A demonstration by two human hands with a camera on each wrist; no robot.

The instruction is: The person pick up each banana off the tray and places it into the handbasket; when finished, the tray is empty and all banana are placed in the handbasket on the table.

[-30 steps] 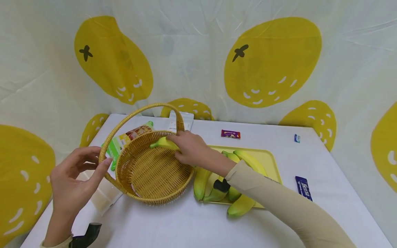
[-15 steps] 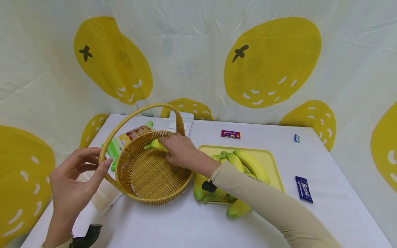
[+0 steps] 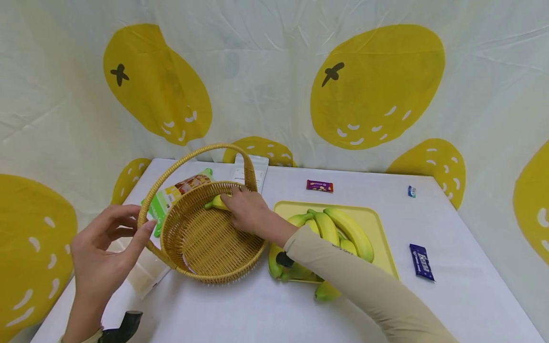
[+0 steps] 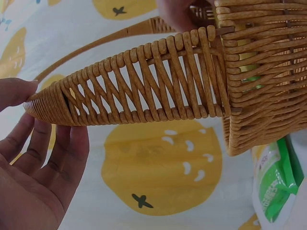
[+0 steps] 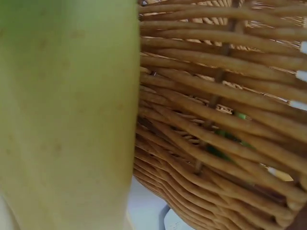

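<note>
A woven wicker basket point(image 3: 214, 243) stands tilted towards me, left of centre on the table. My left hand point(image 3: 105, 252) pinches its tall arched handle point(image 4: 144, 81), thumb on one side and fingers on the other. Inside the basket, near the back rim, my right hand point(image 3: 249, 209) grips a banana point(image 3: 218, 203); the stem end points left and the rest is hidden by the hand. To the right, several bananas point(image 3: 351, 231) lie heaped on a yellow tray point(image 3: 381, 238), partly covered by my right forearm. A large banana point(image 5: 67, 115) fills the left of the right wrist view.
Behind the basket lie a green snack bag point(image 3: 160, 205) and a white pouch point(image 3: 259, 169). A clear-fronted packet point(image 3: 146, 274) is left of it. A purple bar point(image 3: 319, 186), a dark blue bar point(image 3: 422, 262) and a small blue-white packet point(image 3: 412, 191) lie further right.
My right hand has moved left and a little down with the banana, deeper into the basket, then almost stopped. More of the tray shows. My left hand stays on the handle.
</note>
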